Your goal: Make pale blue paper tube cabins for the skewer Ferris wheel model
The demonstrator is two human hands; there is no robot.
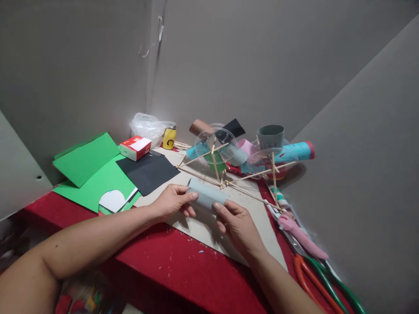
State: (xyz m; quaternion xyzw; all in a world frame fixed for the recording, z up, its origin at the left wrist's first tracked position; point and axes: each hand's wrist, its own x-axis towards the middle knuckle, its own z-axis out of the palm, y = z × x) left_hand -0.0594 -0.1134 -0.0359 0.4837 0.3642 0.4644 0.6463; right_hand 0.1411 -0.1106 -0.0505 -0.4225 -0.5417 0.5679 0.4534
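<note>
Grey cardboard tube (207,195), held at both ends.
Left hand (176,200) and right hand (238,223) pinch it above cream board (264,224), toward near edge. Beyond, wooden-stick frame (215,166) stands toward far edge; black card (147,171) overlaps left edge.

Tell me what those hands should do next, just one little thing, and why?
Perhaps lower the gray-blue tube gently onto the pale board. The left hand and right hand each grip one end, so it should stay steady, and the board lies below.
</note>
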